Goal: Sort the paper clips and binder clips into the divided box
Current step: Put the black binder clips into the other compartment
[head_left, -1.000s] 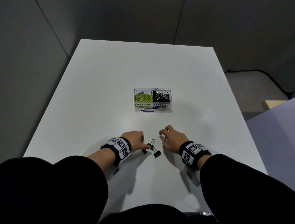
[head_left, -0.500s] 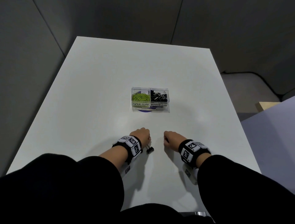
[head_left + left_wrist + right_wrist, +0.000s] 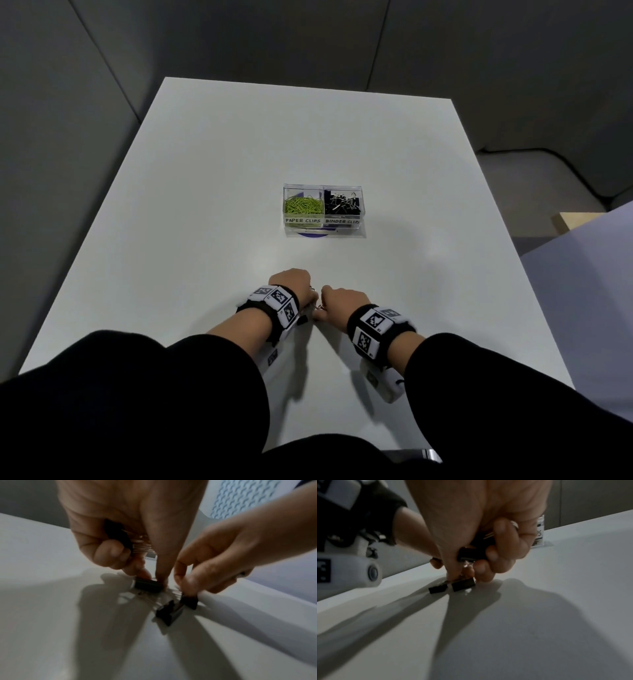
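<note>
Both grips clenched on black binder clips (image 3: 148, 585), left hand (image 3: 291, 282), right hand (image 3: 339, 301); clip count blurred.

Table (image 3: 212, 192): smooth matt white top. Divided box (image 3: 362, 209): clear glossy plastic with white paper-like labels. Binder clips (image 3: 148, 586): matt black bodies, shiny metal wire handles (blurred). Paper clips (image 3: 303, 205): green, coated look. Wristbands (image 3: 277, 303): black cloth, white hard plastic blocks.

White table (image 3: 212, 192); grey wall panels (image 3: 239, 37); black cable (image 3: 548, 161) on floor.
</note>
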Motion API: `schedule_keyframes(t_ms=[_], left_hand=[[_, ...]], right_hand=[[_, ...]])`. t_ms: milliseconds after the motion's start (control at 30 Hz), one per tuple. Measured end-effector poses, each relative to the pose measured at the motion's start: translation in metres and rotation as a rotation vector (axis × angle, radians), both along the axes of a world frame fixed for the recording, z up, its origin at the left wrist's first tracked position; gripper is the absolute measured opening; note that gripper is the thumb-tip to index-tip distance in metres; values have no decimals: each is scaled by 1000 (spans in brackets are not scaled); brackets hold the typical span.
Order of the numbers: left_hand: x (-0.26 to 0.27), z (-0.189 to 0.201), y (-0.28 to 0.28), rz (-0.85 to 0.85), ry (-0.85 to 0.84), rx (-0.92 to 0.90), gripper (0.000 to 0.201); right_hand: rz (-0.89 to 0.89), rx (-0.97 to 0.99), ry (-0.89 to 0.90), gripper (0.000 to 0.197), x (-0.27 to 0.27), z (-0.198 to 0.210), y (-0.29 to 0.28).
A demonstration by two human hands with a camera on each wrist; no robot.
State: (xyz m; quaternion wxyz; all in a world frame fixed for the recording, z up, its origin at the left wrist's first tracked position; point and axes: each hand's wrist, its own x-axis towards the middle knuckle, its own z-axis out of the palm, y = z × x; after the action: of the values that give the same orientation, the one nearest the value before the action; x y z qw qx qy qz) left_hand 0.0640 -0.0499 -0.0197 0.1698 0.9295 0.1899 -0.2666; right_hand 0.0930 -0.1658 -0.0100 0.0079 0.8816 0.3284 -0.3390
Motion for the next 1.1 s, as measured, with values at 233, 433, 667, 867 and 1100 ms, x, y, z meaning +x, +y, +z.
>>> schedule_keyframes(t_ms=[233,433,667,867,1100], left_hand=[[-3,-3,5,-23,-19,-45,30],[-15,19,21,-81,-65,-147,28],[-39,28,22,-437,60,29,43],[-31,13,17,-451,69,25,34],[-14,12,27,-534,59,32,37]], right_hand=[[-67,-50,103,33,9,-2,0],[-44,-28,131,23,9,-2,-11],[97,-18,53,25,15,0,-21],[3,-35,89,27,56,11,-36],[-214,-15,-83,30,132,35,-56]])
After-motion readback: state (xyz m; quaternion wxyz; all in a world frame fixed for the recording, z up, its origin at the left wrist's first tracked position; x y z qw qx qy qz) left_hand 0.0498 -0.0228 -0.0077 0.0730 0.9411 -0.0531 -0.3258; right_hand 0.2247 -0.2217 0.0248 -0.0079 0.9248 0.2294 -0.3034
